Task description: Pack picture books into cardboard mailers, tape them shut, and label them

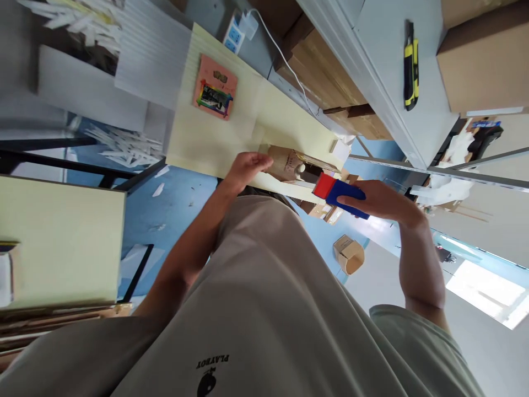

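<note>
My left hand (250, 167) has its fingers pressed together at the left end of an open cardboard box (280, 161), apparently gripping its edge. The box lies on the pale yellow tabletop, its dark inside partly visible, with a small pale rounded thing (300, 168) at its opening. In my right hand (372, 199) is a blue box with a red end (346, 196), held just right of the cardboard box, its red end towards the opening. Further left on the tabletop lies a pink square packet (215, 86) with a rainbow-edged picture.
A yellow-and-black utility knife (411, 69) lies on the grey shelf (384, 49) at upper right. A power strip (233, 36) with a white cable is behind the table. Several cartons stand at the back, and an open carton (349, 255) sits on the blue floor.
</note>
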Demonstrator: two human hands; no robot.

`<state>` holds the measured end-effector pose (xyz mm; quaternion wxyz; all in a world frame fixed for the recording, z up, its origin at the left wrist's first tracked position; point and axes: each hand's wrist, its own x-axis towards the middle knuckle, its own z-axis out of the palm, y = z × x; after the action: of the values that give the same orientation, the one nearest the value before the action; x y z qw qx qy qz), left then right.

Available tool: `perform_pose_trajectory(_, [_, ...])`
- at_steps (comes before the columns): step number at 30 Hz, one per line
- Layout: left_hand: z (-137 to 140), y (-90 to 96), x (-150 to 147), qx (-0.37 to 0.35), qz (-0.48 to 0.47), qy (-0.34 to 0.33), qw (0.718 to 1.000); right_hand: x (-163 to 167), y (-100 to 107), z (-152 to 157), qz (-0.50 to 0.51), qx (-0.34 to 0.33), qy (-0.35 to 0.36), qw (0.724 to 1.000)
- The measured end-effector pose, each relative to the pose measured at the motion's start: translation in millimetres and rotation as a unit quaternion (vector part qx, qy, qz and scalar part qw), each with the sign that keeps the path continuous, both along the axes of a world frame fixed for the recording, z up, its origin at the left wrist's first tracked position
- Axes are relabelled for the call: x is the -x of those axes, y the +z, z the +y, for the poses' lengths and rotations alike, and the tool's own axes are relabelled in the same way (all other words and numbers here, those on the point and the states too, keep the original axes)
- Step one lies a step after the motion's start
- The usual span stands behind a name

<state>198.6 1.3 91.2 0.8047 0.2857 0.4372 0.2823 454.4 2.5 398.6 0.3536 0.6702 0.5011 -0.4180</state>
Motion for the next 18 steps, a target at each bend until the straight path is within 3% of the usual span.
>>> perform_pose_trajectory(5, [8,-35.0,-22,0.036,0.019,0.022,0.999,3,1,11,-0.014,-0.018,0.023,0.999])
perform_pose_trajectory(10, [3,-46.3,-47,0.046,0.026,0.015,0.999,11,-9,12,-0.039,-0.032,0.027,0.998])
perform_pose_trajectory(18, [-2,-68.8,-69,0.054,0.031,0.026,0.998,10,-8,9,-0.045,-0.021,0.003,0.999])
